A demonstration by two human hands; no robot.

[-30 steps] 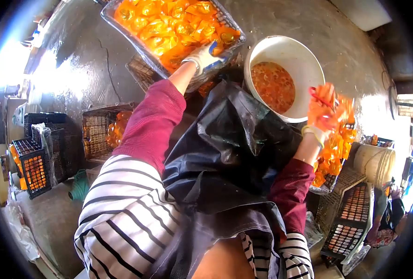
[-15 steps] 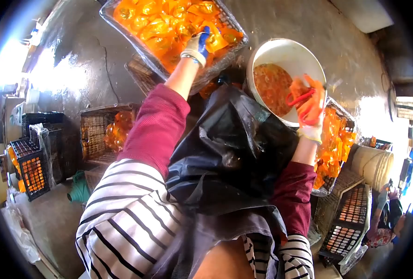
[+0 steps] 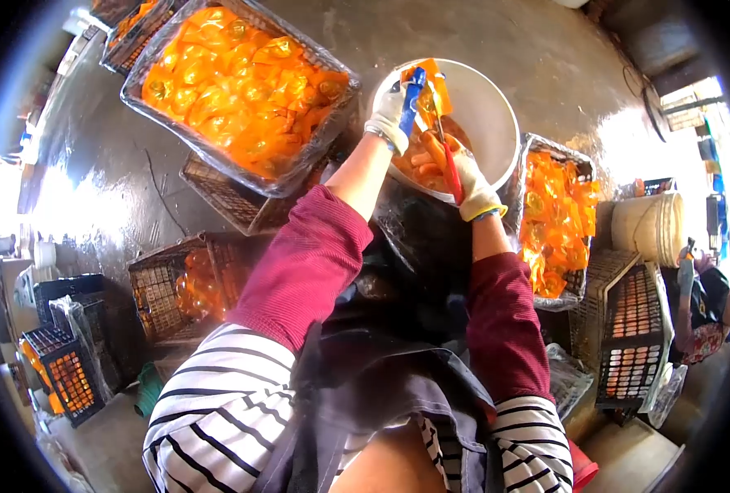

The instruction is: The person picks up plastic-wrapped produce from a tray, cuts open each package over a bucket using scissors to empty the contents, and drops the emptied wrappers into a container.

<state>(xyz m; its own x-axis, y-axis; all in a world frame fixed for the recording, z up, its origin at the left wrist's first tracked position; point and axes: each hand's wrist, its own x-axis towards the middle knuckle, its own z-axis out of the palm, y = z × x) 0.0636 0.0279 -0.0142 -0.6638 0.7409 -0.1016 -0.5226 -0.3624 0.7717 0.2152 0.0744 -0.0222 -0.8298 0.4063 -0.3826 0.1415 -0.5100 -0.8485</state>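
Note:
My left hand [image 3: 391,111], in a white and blue glove, is closed on an orange plastic bag [image 3: 435,82] above a white bucket [image 3: 504,123]. Red-handled scissors [image 3: 453,174] are in my right hand [image 3: 473,182], which wears a white and orange glove. Their blades point up at the bag; whether they touch it I cannot tell. Orange-red wet contents show inside the bucket, partly hidden behind my hands. To the left, a plastic-lined crate [image 3: 139,72] is heaped with shiny orange bags [image 3: 237,86].
Right of the bucket stands another lined crate [image 3: 578,283] of orange bags. An open crate [image 3: 147,292] sits at the left, and stacked dark crates [image 3: 632,345] and a cream bucket [image 3: 660,226] at the right. Another person [image 3: 697,312] is at the far right.
My left hand has moved from the crate to over the bucket, bringing an orange bag. My right hand has come in beside it with the scissors. The view has shifted.

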